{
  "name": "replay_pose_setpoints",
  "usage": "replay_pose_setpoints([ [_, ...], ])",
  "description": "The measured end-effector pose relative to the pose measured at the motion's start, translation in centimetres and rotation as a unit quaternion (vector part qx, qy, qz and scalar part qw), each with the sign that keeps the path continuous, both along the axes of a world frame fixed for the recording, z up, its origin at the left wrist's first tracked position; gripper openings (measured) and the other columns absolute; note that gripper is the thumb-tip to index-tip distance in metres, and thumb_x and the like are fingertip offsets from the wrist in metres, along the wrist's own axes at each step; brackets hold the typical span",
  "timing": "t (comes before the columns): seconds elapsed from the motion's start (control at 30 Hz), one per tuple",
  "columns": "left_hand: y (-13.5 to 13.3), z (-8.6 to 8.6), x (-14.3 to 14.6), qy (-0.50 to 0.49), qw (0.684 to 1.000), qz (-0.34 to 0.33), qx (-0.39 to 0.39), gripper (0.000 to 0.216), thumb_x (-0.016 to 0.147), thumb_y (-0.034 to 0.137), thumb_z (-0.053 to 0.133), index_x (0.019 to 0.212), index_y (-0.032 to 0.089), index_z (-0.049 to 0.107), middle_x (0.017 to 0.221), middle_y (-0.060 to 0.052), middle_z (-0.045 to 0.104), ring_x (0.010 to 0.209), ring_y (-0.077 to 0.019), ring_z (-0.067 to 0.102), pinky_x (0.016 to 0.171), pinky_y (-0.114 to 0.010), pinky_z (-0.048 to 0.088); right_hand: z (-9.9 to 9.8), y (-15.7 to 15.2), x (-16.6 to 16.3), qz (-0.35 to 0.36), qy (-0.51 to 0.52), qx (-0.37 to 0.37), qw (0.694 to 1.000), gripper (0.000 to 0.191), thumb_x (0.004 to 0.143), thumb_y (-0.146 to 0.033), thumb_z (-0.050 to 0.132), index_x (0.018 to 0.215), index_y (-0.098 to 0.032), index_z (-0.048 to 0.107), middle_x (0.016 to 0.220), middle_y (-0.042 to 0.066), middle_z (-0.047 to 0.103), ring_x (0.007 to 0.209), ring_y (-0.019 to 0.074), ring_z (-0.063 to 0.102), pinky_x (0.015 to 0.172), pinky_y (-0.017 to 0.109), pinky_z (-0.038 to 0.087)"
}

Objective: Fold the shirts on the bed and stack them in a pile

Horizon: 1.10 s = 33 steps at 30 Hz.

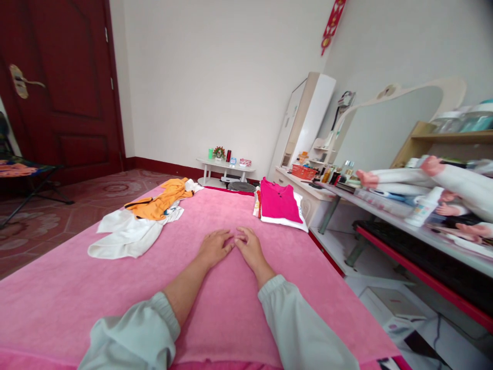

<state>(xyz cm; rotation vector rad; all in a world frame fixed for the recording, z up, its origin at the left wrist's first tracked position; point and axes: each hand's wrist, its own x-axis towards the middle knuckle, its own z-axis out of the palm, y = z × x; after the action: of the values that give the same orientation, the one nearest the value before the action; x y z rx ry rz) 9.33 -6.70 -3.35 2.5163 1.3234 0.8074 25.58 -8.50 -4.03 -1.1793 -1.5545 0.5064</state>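
My left hand (214, 247) and my right hand (249, 248) lie flat, palms down, side by side on the pink bed cover (115, 293), fingertips almost touching. Neither holds anything. To the far left lies a loose heap of clothes: a white garment (125, 234) with an orange garment (164, 201) on top. At the far right edge of the bed sits a folded stack topped by a magenta shirt (279, 201) over white cloth.
A desk (385, 210) with bottles, a mirror and doll-like figures runs along the right. A low white table (225, 165) stands by the far wall. A dark red door (61, 87) and a folding chair (26, 174) are at the left.
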Motion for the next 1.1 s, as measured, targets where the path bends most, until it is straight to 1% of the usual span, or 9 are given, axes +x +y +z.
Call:
replay_pose_setpoints([
  [0.07, 0.4, -0.2, -0.1, -0.041, 0.999, -0.011, -0.002, 0.036, 0.086, 0.034, 0.052, 0.119, 0.023, 0.064, 0.126, -0.005, 0.061, 0.118, -0.0212, 0.053, 0.101, -0.034, 0.038, 0.0, -0.1, -0.2, 0.025, 0.018, -0.004, 1.0, 0.042, 0.071, -0.016, 0.056, 0.113, -0.02, 0.061, 0.118, 0.008, 0.059, 0.093, 0.0177, 0.063, 0.082, 0.032, 0.052],
  [0.17, 1.0, -0.5, -0.1, -0.098, 0.994, -0.03, -0.021, 0.024, 0.082, 0.02, 0.055, 0.099, 0.023, 0.071, 0.109, -0.003, 0.069, 0.104, -0.0175, 0.06, 0.095, -0.028, 0.042, 0.1, -0.3, -0.5, 0.05, 0.033, -0.008, 0.998, 0.039, 0.071, -0.018, 0.059, 0.109, -0.02, 0.062, 0.114, 0.008, 0.062, 0.089, 0.0183, 0.064, 0.079, 0.032, 0.053],
  [0.23, 1.2, -0.6, -0.1, -0.124, 0.991, -0.036, -0.029, 0.02, 0.079, 0.014, 0.055, 0.087, 0.022, 0.072, 0.101, -0.002, 0.07, 0.097, -0.0159, 0.061, 0.09, -0.026, 0.044, 0.1, -0.3, -0.6, 0.072, 0.05, -0.015, 0.996, 0.037, 0.07, -0.019, 0.06, 0.107, -0.018, 0.063, 0.111, 0.008, 0.063, 0.084, 0.0179, 0.065, 0.077, 0.032, 0.053],
  [0.3, 1.1, -0.5, -0.1, -0.134, 0.99, -0.041, -0.025, 0.02, 0.078, 0.011, 0.054, 0.082, 0.02, 0.071, 0.096, -0.002, 0.071, 0.092, -0.0153, 0.062, 0.087, -0.026, 0.045, 0.3, -0.5, -0.8, 0.089, 0.075, -0.031, 0.993, 0.035, 0.07, -0.021, 0.062, 0.105, -0.018, 0.064, 0.105, 0.007, 0.065, 0.081, 0.0179, 0.066, 0.077, 0.033, 0.053],
  [0.47, 0.3, 0.3, 0.1, -0.087, 0.996, -0.027, 0.009, 0.023, 0.078, 0.009, 0.051, 0.085, 0.02, 0.07, 0.091, -0.003, 0.07, 0.088, -0.0164, 0.061, 0.084, -0.027, 0.045, 0.8, -0.7, -0.8, 0.093, 0.155, -0.088, 0.98, 0.035, 0.064, -0.025, 0.069, 0.098, -0.018, 0.067, 0.089, 0.005, 0.071, 0.08, 0.0206, 0.066, 0.078, 0.035, 0.051],
  [0.67, -0.8, 1.1, 0.4, 0.016, 0.998, 0.038, 0.049, 0.022, 0.084, 0.015, 0.046, 0.09, 0.018, 0.067, 0.094, -0.007, 0.068, 0.092, -0.0195, 0.06, 0.081, -0.029, 0.045, 1.5, -0.8, -0.6, 0.095, 0.22, -0.133, 0.962, 0.036, 0.06, -0.03, 0.075, 0.093, -0.017, 0.07, 0.087, 0.005, 0.072, 0.084, 0.023, 0.067, 0.088, 0.039, 0.048],
  [0.77, -1.2, 1.5, 0.5, 0.039, 0.997, 0.043, 0.054, 0.022, 0.086, 0.016, 0.044, 0.09, 0.017, 0.066, 0.093, -0.008, 0.067, 0.091, -0.0196, 0.061, 0.079, -0.029, 0.045, 1.8, -1.1, -0.5, 0.106, 0.255, -0.141, 0.951, 0.037, 0.059, -0.032, 0.076, 0.092, -0.017, 0.07, 0.086, 0.004, 0.073, 0.082, 0.0231, 0.068, 0.089, 0.04, 0.048],
  [0.93, -1.4, 1.7, 0.5, 0.046, 0.997, 0.038, 0.054, 0.022, 0.086, 0.016, 0.044, 0.092, 0.018, 0.065, 0.094, -0.007, 0.067, 0.092, -0.0191, 0.06, 0.079, -0.028, 0.044, 1.9, -1.2, -0.4, 0.117, 0.267, -0.14, 0.946, 0.036, 0.059, -0.033, 0.077, 0.091, -0.017, 0.071, 0.085, 0.005, 0.073, 0.083, 0.0237, 0.068, 0.09, 0.04, 0.047],
  [1.1, -1.4, 1.8, 0.5, 0.067, 0.995, 0.048, 0.064, 0.025, 0.088, 0.018, 0.041, 0.095, 0.019, 0.065, 0.095, -0.006, 0.067, 0.093, -0.0191, 0.06, 0.079, -0.028, 0.045, 1.9, -1.1, -0.4, 0.113, 0.244, -0.136, 0.953, 0.034, 0.059, -0.033, 0.076, 0.089, -0.018, 0.072, 0.089, 0.005, 0.073, 0.086, 0.0235, 0.067, 0.09, 0.041, 0.046],
])
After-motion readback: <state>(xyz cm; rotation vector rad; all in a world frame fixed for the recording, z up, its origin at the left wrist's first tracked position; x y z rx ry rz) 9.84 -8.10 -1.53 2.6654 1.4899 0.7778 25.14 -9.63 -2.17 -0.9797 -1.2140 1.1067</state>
